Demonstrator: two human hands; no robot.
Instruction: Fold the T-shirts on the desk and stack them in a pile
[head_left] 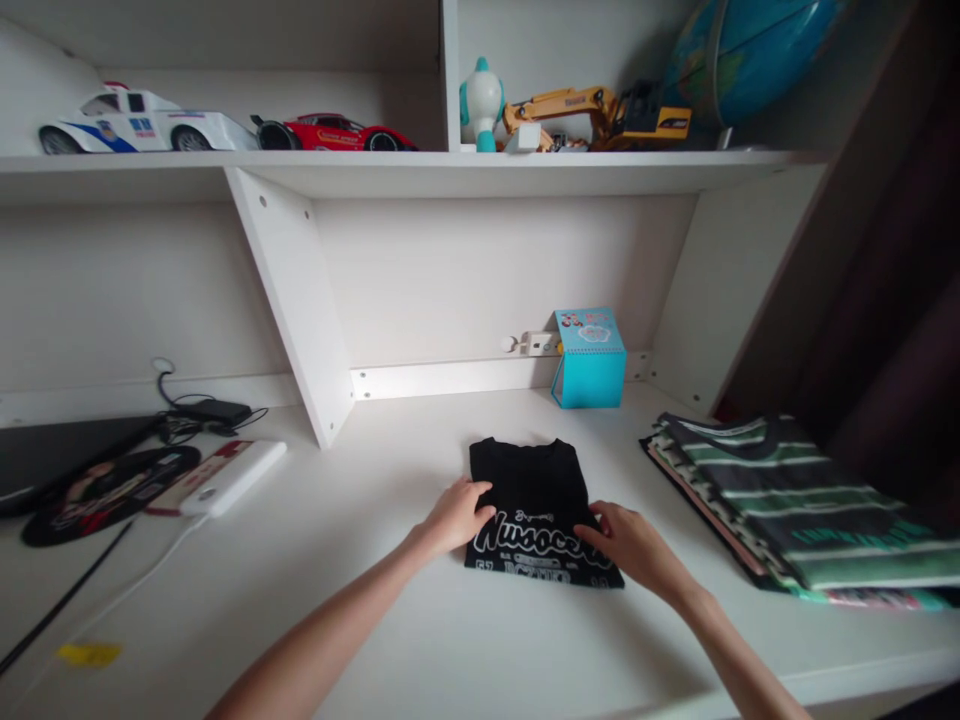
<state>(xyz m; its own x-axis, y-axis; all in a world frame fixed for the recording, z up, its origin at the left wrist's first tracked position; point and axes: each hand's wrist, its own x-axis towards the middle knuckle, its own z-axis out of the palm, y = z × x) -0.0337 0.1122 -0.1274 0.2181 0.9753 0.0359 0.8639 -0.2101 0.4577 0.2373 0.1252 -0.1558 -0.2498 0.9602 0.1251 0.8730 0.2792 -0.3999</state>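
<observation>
A folded black T-shirt (536, 480) with white lettering across its front lies flat on the white desk, collar pointing away from me. On its left edge, my left hand (456, 515) has thumb and fingers curled against the cloth. My right hand (626, 540) grips the opposite edge, its thumb over the printed letters and its fingers at the side. The undersides of both hands are hidden from view.
To the right rests a stack of folded clothes (802, 500), a striped green shirt on top. A blue desk calendar (592, 375) stands behind. At left are a white power strip (236, 478), cables and a dark laptop (67, 455). Toy vehicles line the shelf (360, 175) above.
</observation>
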